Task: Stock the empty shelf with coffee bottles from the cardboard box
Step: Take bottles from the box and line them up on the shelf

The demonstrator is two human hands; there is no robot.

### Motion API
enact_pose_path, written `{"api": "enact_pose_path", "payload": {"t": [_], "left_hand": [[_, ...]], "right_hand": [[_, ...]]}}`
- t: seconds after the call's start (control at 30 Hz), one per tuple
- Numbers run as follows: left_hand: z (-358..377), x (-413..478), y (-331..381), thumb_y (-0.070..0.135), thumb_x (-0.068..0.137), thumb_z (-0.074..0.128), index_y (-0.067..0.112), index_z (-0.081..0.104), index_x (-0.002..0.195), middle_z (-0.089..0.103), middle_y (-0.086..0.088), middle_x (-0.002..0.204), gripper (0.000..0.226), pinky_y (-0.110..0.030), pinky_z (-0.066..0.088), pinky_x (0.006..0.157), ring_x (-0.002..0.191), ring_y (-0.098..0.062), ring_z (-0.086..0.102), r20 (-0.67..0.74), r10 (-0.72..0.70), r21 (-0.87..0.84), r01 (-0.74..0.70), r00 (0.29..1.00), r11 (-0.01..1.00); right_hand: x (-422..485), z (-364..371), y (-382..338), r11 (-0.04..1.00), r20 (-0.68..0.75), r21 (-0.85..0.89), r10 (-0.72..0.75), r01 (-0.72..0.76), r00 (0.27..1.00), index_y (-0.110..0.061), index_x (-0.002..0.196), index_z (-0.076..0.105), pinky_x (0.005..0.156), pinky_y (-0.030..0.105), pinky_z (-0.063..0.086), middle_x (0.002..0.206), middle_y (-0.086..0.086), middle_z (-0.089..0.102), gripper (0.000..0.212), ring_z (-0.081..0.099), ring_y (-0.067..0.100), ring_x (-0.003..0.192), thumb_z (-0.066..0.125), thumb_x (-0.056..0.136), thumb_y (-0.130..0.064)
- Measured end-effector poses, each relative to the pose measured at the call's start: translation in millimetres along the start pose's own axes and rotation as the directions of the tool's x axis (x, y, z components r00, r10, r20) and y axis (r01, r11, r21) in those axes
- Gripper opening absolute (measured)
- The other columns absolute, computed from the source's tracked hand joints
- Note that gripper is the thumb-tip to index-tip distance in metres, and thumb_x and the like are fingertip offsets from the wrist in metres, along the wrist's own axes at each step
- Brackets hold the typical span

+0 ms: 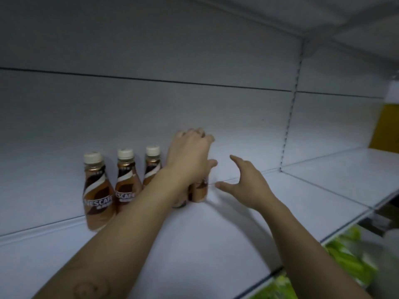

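Note:
Three brown coffee bottles with cream caps stand in a row on the white shelf (216, 244): one at the left front (98, 190), one in the middle (126, 180), one behind my left forearm (152, 164). My left hand (189, 156) is shut from above on two more coffee bottles (197, 192), whose bases rest on or just above the shelf right of the row. My right hand (248, 182) hovers open just right of them, fingers spread, touching nothing. The cardboard box is out of view.
The shelf's white back panel has a slotted upright (289, 117) at the right. Beyond it runs another white shelf section (345, 169). A yellow item (386, 126) stands at the far right edge. Green packaged goods (345, 255) lie on the level below.

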State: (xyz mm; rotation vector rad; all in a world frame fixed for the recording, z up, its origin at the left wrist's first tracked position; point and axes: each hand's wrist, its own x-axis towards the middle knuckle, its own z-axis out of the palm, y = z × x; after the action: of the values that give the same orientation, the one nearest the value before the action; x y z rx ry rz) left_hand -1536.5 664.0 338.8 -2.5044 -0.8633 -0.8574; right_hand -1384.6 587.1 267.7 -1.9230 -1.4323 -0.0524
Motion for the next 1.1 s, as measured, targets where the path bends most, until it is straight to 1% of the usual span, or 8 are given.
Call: {"api": "enact_pose_path", "payload": {"t": [0.23,0.47,0.63,0.77,0.83,0.9,1.0,1.1], "left_hand": [[24,0,136,0.055,0.076,0.061,0.028,0.050,0.129,0.055,0.001,0.128,0.060,-0.036,0.034,0.097,0.117,-0.020,0.047,0.117,0.309,-0.332,-0.256,0.944,0.908],[68,-18,306,0.057,0.076,0.060,0.026,0.049,0.130,0.054,-0.004,0.129,0.064,-0.038,0.035,0.096,0.119,-0.024,0.047,0.179,0.607,-0.495,-0.463,0.774,0.736],[118,-59,415,0.057,0.075,0.062,0.025,0.052,0.127,0.057,-0.005,0.127,0.063,-0.037,0.041,0.090,0.116,-0.025,0.051,0.248,0.747,-0.597,-0.509,0.617,0.620],[175,-102,476,0.058,0.072,0.063,0.024,0.053,0.126,0.058,-0.004,0.128,0.064,-0.035,0.046,0.089,0.115,-0.025,0.054,0.392,0.774,-0.694,-0.392,0.497,0.604],[207,-125,501,0.057,0.071,0.065,0.023,0.055,0.124,0.059,-0.004,0.127,0.063,-0.033,0.046,0.087,0.113,-0.026,0.056,0.483,0.775,-0.721,-0.318,0.407,0.616],[241,-149,524,0.055,0.071,0.067,0.020,0.056,0.122,0.060,-0.005,0.125,0.063,-0.031,0.045,0.083,0.110,-0.025,0.057,0.565,0.768,-0.733,-0.245,0.302,0.635],[295,-184,553,0.050,0.072,0.070,0.018,0.056,0.119,0.060,-0.007,0.121,0.059,-0.031,0.046,0.082,0.106,-0.025,0.057,0.646,0.744,-0.724,-0.173,0.171,0.668],[347,-221,582,0.044,0.073,0.072,0.028,0.040,0.136,0.052,-0.008,0.130,0.073,-0.036,0.044,0.090,0.114,-0.026,0.052,0.691,0.718,-0.703,-0.150,0.087,0.695]], "right_hand": [[-82,-91,86,0.967,-0.142,-0.105,0.215,-0.231,0.966,-0.024,0.150,0.026,0.108,0.041,0.036,0.150,0.003,0.038,0.095,0.037,0.022,0.137,0.070,0.073,-0.059],[-218,-166,206,0.805,-0.278,-0.171,0.514,-0.569,0.811,-0.019,0.147,0.033,0.104,0.037,0.036,0.147,0.010,0.044,0.090,0.042,0.027,0.133,0.075,0.074,-0.050],[-322,-174,288,0.603,-0.282,-0.081,0.750,-0.793,0.599,-0.022,0.148,0.031,0.099,0.042,0.043,0.149,0.008,0.042,0.091,0.046,0.027,0.129,0.074,0.073,-0.053],[-387,-158,346,0.439,-0.182,-0.040,0.880,-0.897,0.439,-0.026,0.146,0.033,0.098,0.041,0.044,0.146,0.008,0.045,0.090,0.048,0.028,0.126,0.070,0.072,-0.061],[-418,-144,373,0.361,-0.101,0.018,0.928,-0.932,0.358,-0.025,0.145,0.035,0.097,0.039,0.045,0.143,0.008,0.047,0.088,0.050,0.027,0.124,0.069,0.072,-0.061],[-450,-128,396,0.246,0.007,0.194,0.968,-0.949,0.253,-0.021,0.141,0.041,0.089,0.032,0.045,0.135,0.005,0.054,0.082,0.055,0.022,0.114,0.072,0.073,-0.056],[-493,-93,428,0.009,0.178,0.409,0.980,-0.913,0.089,-0.021,0.130,0.051,0.075,0.026,0.048,0.107,-0.006,0.061,0.067,0.061,0.011,0.094,0.074,0.074,-0.050],[-525,-41,467,-0.189,0.306,0.477,0.951,-0.858,-0.039,-0.024,0.122,0.054,0.082,0.035,0.052,0.109,-0.002,0.064,0.056,0.063,0.018,0.097,0.074,0.075,-0.046]]}}
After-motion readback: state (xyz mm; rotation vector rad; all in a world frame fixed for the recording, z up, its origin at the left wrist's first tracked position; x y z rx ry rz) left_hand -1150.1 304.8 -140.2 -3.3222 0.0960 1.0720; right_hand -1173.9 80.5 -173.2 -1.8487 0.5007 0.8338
